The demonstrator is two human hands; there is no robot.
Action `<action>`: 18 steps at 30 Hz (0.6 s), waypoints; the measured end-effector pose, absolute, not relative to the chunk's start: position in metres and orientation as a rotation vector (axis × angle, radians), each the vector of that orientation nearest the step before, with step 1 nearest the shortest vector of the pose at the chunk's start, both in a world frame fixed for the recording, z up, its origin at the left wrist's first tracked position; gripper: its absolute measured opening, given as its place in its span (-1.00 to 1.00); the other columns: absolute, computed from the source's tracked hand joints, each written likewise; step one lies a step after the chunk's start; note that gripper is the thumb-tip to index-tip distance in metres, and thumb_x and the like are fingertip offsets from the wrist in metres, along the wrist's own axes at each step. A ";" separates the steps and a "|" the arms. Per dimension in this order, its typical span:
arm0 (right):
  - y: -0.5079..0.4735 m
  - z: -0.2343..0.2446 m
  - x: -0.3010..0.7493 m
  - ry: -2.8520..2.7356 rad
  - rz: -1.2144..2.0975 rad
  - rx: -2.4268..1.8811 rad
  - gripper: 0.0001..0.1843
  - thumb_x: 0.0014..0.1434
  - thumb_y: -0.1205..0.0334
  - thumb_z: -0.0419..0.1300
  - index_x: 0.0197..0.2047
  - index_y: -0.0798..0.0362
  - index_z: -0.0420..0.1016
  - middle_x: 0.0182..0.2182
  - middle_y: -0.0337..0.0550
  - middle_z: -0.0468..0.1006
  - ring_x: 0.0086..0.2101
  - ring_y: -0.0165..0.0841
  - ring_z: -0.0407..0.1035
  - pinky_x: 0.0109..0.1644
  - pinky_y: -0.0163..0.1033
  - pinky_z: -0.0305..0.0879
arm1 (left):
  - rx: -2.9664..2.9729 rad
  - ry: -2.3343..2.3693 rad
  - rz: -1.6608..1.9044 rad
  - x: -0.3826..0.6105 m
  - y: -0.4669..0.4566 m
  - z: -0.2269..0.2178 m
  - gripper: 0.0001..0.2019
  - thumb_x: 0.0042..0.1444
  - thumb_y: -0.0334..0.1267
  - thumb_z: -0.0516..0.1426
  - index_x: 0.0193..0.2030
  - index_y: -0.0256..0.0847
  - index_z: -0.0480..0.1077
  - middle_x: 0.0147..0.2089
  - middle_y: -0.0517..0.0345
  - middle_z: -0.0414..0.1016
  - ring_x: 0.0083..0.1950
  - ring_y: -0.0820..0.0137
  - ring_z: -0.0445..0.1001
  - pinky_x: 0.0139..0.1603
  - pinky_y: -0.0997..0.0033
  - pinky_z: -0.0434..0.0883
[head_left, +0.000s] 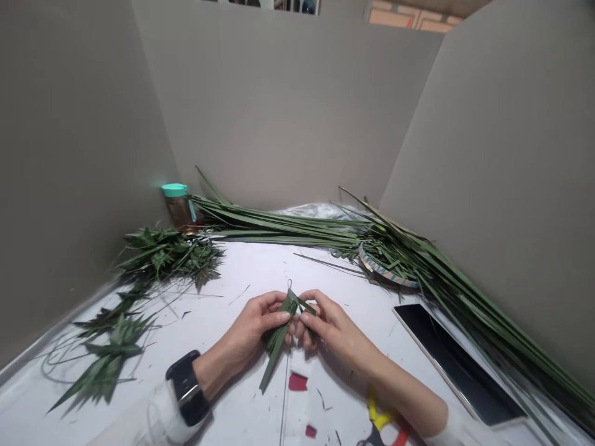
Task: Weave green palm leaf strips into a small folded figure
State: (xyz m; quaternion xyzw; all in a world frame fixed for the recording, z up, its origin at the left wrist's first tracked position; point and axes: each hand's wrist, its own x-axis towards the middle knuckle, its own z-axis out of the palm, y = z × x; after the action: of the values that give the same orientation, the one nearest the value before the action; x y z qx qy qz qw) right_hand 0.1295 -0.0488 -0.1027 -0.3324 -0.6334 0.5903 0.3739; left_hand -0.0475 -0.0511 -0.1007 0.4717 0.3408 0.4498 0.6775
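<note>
Two hands on one folded leaf (pixel 275 354) here. The left hand (pixel 266 321) has thumb and index nearly together, pinching it. The right hand (pixel 328 322) pinches a thin strip of it, thumb and index almost touching; its lower fingers are curled, and I can't tell if they grip anything. So the leaf sits right between the fingertips, with a small loop (pixel 289 284) poking up just beyond them and a tail hanging below the left ones.

Just below the fingers there's a red scrap (pixel 298 382), and scissors (pixel 379 427) lie below the right ones, partly hidden by the forearm. Tablet (pixel 458 362) is off to their right. Spiky bunches (pixel 170 255) are well left, and long leaves (pixel 279 224) run across beyond the fingertips.
</note>
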 end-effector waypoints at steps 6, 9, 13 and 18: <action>-0.051 -0.098 0.131 -1.643 1.461 -0.912 -0.73 0.24 0.02 0.21 -0.17 0.03 0.32 -0.55 -0.36 0.40 -0.59 -0.48 0.24 -0.52 -0.37 0.13 | 1.067 0.828 1.010 -0.043 -0.055 -0.107 -0.86 0.07 -0.25 0.27 -0.34 -0.24 0.41 -0.52 0.21 0.44 -0.58 0.52 0.35 -0.55 0.53 0.32; -0.050 -0.096 0.133 -1.646 1.404 -0.939 -0.76 0.29 0.02 0.14 -0.24 0.04 0.36 -0.58 -0.37 0.35 -0.59 -0.49 0.19 -0.52 -0.37 0.08 | 1.103 0.829 0.990 -0.043 -0.055 -0.111 -0.88 0.10 -0.25 0.25 -0.33 -0.21 0.40 -0.51 0.24 0.43 -0.60 0.52 0.33 -0.55 0.53 0.31; -0.047 -0.096 0.135 -1.635 1.381 -0.967 -0.74 0.32 0.07 0.06 -0.32 0.06 0.37 -0.57 -0.33 0.37 -0.60 -0.50 0.18 -0.51 -0.37 0.10 | 1.139 0.845 0.950 -0.044 -0.056 -0.111 -0.87 0.14 -0.22 0.21 -0.33 -0.22 0.40 -0.51 0.25 0.40 -0.60 0.52 0.33 -0.56 0.53 0.29; -0.047 -0.096 0.134 -1.582 1.444 -0.949 -0.77 0.28 0.10 0.07 -0.33 0.06 0.35 -0.59 -0.35 0.33 -0.63 -0.52 0.12 -0.55 -0.38 0.02 | 1.173 0.864 0.924 -0.042 -0.058 -0.108 -0.88 0.18 -0.23 0.16 -0.30 -0.24 0.41 -0.51 0.26 0.37 -0.60 0.56 0.28 -0.56 0.55 0.21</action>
State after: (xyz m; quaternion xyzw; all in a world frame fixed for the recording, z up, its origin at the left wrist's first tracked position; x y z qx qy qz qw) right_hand 0.1336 -0.0466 -0.0965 -0.3731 -0.6220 0.5680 0.3890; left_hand -0.0421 -0.0579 -0.1081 0.5163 0.3802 0.4068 0.6507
